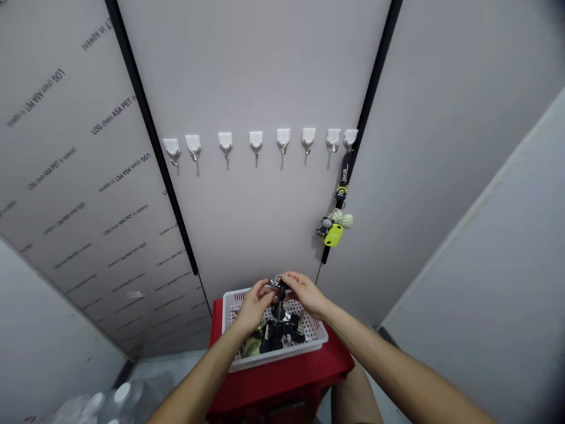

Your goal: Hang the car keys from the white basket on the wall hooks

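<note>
Both hands on a bunch of keys over a white basket

The left hand and the right hand meet above the back part of the white basket. Between their fingertips is a bunch of keys, with a silver ring at its top and dark pieces hanging down into the basket. The grip of each hand is narrow: the left fingers close on the ring side, the right thumb and fingers on the other side. The item looks like keys, though it is small and partly covered by the fingers.

Inside the basket, below the hands, lies a pile of black and silver pieces, with a gold-coloured item at its left. The basket has a perforated bottom and sits on a red surface.

Above and behind the basket, a row of eight white hooks runs across a pale wall. From the rightmost hook hangs a black strap with a yellow-green tag and small plush charms. Down to the left of the basket are clear bottles with white caps.
</note>
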The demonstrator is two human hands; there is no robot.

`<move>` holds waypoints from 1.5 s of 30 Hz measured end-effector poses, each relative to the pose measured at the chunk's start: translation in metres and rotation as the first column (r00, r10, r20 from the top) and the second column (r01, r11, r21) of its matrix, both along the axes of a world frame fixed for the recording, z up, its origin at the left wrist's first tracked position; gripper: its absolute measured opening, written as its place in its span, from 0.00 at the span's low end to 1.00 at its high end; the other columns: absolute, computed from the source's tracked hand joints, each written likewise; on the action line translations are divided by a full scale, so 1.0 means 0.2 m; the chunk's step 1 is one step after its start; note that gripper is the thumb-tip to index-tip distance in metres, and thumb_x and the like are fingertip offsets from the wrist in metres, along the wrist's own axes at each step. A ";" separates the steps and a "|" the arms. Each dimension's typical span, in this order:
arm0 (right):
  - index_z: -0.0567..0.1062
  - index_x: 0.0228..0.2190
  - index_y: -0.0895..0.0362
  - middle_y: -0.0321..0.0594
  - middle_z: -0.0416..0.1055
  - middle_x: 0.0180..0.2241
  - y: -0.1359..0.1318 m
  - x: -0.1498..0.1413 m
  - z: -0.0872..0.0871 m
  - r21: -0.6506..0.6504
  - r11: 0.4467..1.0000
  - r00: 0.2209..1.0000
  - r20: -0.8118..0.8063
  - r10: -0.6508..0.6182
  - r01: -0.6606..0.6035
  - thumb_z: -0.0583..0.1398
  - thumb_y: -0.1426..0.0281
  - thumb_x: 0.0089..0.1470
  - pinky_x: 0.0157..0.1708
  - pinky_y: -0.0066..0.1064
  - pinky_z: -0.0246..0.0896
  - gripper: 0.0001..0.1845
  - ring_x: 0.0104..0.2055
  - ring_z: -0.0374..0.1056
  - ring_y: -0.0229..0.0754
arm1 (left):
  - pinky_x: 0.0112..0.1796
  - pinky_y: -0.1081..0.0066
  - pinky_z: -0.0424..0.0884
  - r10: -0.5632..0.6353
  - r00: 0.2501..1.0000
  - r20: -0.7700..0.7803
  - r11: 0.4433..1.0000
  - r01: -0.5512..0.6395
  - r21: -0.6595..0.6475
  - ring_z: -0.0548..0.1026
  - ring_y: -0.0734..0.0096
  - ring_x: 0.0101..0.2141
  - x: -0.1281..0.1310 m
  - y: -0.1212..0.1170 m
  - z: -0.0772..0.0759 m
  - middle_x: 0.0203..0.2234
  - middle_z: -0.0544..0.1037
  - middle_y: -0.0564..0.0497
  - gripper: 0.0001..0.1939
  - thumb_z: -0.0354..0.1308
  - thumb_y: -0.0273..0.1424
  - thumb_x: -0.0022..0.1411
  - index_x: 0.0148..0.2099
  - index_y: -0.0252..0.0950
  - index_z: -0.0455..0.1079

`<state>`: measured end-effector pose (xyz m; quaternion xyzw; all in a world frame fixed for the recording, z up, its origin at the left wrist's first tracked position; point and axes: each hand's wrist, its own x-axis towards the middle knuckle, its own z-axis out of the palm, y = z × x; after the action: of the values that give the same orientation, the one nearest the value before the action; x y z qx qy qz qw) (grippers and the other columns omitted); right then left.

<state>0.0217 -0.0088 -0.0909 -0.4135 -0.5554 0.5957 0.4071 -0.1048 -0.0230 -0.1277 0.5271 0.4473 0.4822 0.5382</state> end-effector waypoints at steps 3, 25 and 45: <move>0.64 0.21 0.60 0.33 0.59 0.20 -0.02 0.00 -0.01 0.032 0.999 0.999 0.030 0.013 -0.014 0.52 0.63 0.39 0.19 0.22 0.51 0.12 0.22 0.55 0.30 | 0.34 0.71 0.62 0.093 0.993 0.068 0.995 -0.090 -0.045 0.68 0.72 0.31 0.01 0.01 0.06 0.33 0.70 0.46 0.18 0.47 0.31 0.47 0.42 0.30 0.57; 0.60 0.17 0.58 0.31 0.55 0.15 0.17 0.14 0.57 0.691 0.645 0.874 0.039 -0.484 0.327 0.46 0.62 0.44 0.18 0.23 0.47 0.13 0.18 0.51 0.31 | 0.48 0.70 0.50 0.231 0.868 -0.439 0.730 0.144 0.668 0.54 0.72 0.47 0.27 0.11 0.77 0.47 0.57 0.47 0.22 0.40 0.23 0.49 0.49 0.31 0.51; 0.62 0.19 0.60 0.29 0.58 0.13 0.44 0.31 0.96 0.500 0.673 0.838 -0.286 -0.465 0.545 0.48 0.71 0.44 0.15 0.19 0.48 0.08 0.13 0.52 0.25 | 0.38 0.71 0.59 0.144 0.841 -0.521 0.918 0.084 0.389 0.63 0.72 0.38 0.12 0.11 0.42 0.39 0.64 0.47 0.17 0.43 0.26 0.47 0.43 0.33 0.57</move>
<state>0.0842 0.0794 0.1017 -0.3708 -0.5401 0.2950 0.6955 -0.0813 -0.0011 -0.0440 0.7317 0.4818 0.4031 0.2644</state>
